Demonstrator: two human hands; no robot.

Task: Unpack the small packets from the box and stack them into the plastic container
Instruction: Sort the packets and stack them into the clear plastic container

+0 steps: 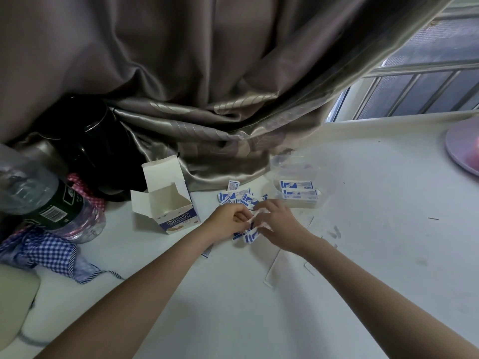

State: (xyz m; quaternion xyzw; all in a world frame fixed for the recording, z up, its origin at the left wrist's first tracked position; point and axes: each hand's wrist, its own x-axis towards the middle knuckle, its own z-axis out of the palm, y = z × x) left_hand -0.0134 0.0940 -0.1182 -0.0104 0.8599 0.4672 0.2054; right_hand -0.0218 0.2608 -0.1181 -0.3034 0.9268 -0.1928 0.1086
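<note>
Left hand (228,220) and right hand (278,224) pinching blue-and-white packets (247,235) together above the white table (363,203), opened box (168,200) left, clear plastic container (298,187) right

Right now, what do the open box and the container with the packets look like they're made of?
Box: thin matte cardboard, apparently; folded white flaps hold creases. Container: clear, glossy plastic; the packets inside show through its wall. Packets: probably printed paper or film, unclear.
</note>
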